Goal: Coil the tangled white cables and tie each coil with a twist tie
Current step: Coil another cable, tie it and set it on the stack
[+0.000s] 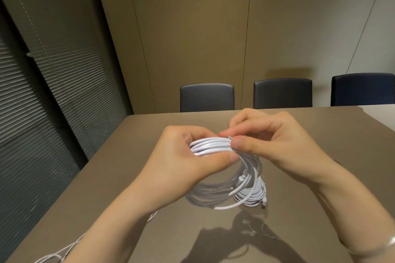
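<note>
While both hands work above it, the brown table (pixel 149 177) takes up the lower half of the view, matte, with hand shadows falling on it near the front edge. Beige panelled wall behind, dark slatted blinds (pixel 53 92) on the left. Three dark chairs (pixel 207 97) stand along the far edge, the rightmost cut off by the frame. A paler tabletop corner shows far right.

Left hand (pixel 181 156) grips the white cable coil (pixel 213 145) held up above the table, thumb pressed over the bundled strands, fingers curled behind. Right hand (pixel 277 141) pinches at the top of the same coil with thumb and forefinger, just beside the left thumb. Something small and thin sits between those fingertips, likely the twist tie, too tiny to be sure. The coil's lower loops hang down toward the table, blurred.

A second white bundle (pixel 254 195) lies on the table just behind the hanging loops, partly hidden by them; a plug end sticks out at its right. Loose white cable (pixel 64 252) trails off the bottom left corner, cut off. A thin wiry scrap (pixel 256 228) lies in the shadow, hard to make out. A bracelet shows on the right wrist at the frame edge.
</note>
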The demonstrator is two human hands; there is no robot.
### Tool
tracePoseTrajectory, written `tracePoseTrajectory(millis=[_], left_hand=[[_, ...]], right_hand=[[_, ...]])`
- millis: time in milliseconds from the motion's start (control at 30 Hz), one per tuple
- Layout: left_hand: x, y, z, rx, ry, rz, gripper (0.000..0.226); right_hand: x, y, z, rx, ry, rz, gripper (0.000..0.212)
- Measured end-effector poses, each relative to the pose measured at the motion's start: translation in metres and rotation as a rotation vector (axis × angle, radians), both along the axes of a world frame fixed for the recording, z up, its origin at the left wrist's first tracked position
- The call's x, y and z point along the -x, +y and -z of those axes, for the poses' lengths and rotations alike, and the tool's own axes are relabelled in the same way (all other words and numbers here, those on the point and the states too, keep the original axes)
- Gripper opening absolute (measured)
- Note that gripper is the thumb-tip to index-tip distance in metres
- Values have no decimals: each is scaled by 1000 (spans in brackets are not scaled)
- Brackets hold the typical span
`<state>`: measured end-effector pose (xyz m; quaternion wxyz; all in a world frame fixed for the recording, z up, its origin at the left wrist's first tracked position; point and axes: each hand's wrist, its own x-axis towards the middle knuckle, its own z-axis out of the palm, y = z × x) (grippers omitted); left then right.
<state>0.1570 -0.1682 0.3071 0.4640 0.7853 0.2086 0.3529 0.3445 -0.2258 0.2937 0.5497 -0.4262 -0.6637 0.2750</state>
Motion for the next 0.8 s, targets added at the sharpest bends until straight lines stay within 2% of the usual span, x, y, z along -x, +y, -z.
tracePoseTrajectory(millis=[133,200,300,367,433,567,667,800], left_hand=[[0,5,6,25,58,-62,43],[-1,9,4,112,111,-32,48],[-6,18,-2,186,196,11,49],[-8,24,-6,198,254,61,47],[-10,27,-9,212,293,124,45],[-12,31,-8,283,284,248,49],[-15,32,-6,328,279,286,44],[-23,36,-6,365,344,261,42]], right_hand=[[3,-4,5,50,-4,-16,11],[4,-5,7,121,-68,-10,16],[9,-3,11,189,-174,0,38],[13,-2,12,173,-178,29,35],[14,-2,12,202,-134,-19,31],[11,-6,10,344,76,-182,56],[12,-6,10,382,114,-189,49],[13,-4,13,377,118,-91,38]])
